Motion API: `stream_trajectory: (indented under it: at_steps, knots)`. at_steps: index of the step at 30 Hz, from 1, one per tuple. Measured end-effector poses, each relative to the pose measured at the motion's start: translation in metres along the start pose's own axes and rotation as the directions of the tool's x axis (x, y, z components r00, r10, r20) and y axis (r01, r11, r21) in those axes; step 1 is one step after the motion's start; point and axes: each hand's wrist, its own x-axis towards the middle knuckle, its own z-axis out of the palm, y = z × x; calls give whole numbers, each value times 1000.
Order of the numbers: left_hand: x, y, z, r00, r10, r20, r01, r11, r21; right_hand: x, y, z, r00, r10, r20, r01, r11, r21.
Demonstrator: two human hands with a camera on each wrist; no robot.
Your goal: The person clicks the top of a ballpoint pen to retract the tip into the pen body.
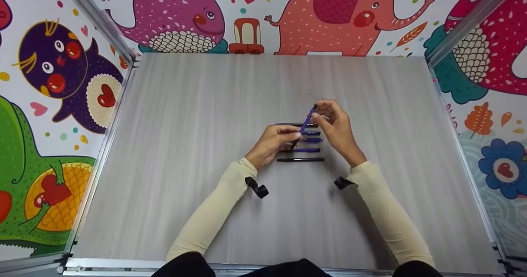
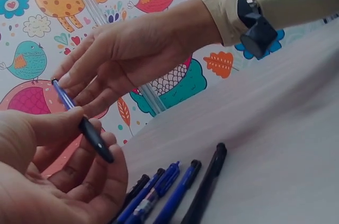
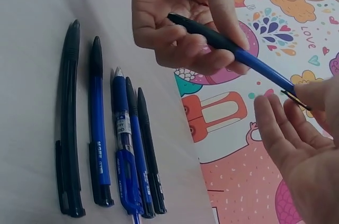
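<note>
Both hands hold a blue ballpoint pen [image 1: 308,119] with a black grip, tilted above the table. My left hand [image 1: 271,142] pinches it by the black grip, seen closely in the left wrist view. At the clip end, the thumb and fingers of my right hand [image 1: 338,129] pinch it. Beneath lie several pens side by side: a black pen [image 3: 71,118], a blue pen [image 3: 99,128], a blue pen with a clear section [image 3: 123,134], another blue pen [image 3: 136,150] and a second black pen [image 3: 149,155]. In the head view the left hand partly covers the row.
The pens lie on a grey wood-grain table [image 1: 197,104]. Metal rails [image 1: 99,145] edge it, and panels printed with cartoon animals stand at its back and sides. A black wrist device [image 1: 257,187] hangs from the left sleeve, another black device [image 1: 343,182] from the right.
</note>
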Motion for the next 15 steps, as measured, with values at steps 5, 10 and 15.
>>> stream_trajectory:
  at_steps: [5,10,15]
  knots:
    - [0,4,-5,1000,30,-1,-30,999,39,0,1,-6,998,-26,-53,24,999,-40]
    - [0,7,-14,997,71,-16,-69,993,98,-1,4,-12,998,-34,-56,32,999,-27]
    - [1,10,-21,992,116,-41,-108,982,157,-5,10,-16,997,-14,-76,13,1000,-16]
